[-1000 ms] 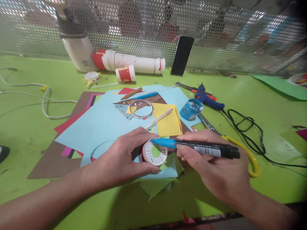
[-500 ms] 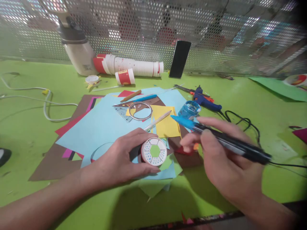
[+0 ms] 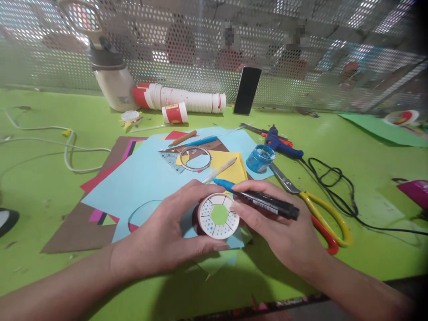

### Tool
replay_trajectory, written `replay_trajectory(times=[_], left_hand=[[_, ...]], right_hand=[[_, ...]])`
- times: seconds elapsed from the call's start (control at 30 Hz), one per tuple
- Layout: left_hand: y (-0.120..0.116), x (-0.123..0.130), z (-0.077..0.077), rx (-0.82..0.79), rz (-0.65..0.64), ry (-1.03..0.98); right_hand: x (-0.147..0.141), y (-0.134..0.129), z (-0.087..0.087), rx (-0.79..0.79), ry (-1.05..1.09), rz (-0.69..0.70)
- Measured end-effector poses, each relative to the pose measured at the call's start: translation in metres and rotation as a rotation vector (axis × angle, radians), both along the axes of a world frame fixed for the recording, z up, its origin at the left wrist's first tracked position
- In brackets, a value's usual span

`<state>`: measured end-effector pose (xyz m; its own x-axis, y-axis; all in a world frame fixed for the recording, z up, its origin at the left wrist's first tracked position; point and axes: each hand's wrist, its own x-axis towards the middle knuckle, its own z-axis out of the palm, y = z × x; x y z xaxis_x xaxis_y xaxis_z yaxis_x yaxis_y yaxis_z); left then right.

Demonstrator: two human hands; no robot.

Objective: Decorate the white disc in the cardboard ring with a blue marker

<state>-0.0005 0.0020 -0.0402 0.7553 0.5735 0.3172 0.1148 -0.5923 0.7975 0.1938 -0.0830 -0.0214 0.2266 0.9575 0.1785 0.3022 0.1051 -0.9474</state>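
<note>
A round white disc (image 3: 210, 227) with a green hexagon at its centre sits in my left hand (image 3: 167, 227), whose fingers curve round its left side. Blue dots fill several of the sections around the hexagon, and the top ones look white. My right hand (image 3: 281, 223) grips a black marker (image 3: 267, 203) with a blue tip end, which points left just above the disc. The fingers of that hand touch the disc's right edge. Light blue paper (image 3: 133, 178) lies beyond both hands, with a metal ring (image 3: 182, 166) and a white pencil (image 3: 224, 168) on the sheets.
Yellow-handled scissors (image 3: 314, 209) lie right of my right hand, near a blue glue gun (image 3: 284, 147) and its black cord. A blue paint jar (image 3: 260, 159) stands behind. Stacked paper cups (image 3: 187, 99), a white bottle (image 3: 115, 87) and a phone (image 3: 247, 91) are along the mesh.
My right hand has moved left and down with the marker and now touches the disc. The scissors have come into view behind it. My left hand still holds the disc.
</note>
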Motion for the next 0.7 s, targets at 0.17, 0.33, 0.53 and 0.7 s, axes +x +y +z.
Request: replay_trajectory(times=[0.17,0.33,0.53,0.7], left_hand=[[0.001,-0.004,0.001,-0.080,-0.064,0.106],[0.002,-0.002,-0.004,0.001,-0.102,0.076],[0.002,0.001,-0.004,0.026,-0.026,0.047],[0.005,0.001,-0.006,0.019,0.011,0.072]], right_hand=[[0.007,0.002,0.003,-0.044,-0.009,0.066],[0.010,0.006,0.002,-0.058,-0.028,0.127],[0.011,0.007,-0.002,0.056,-0.136,0.096],[0.017,0.000,-0.005,0.180,-0.095,-0.033]])
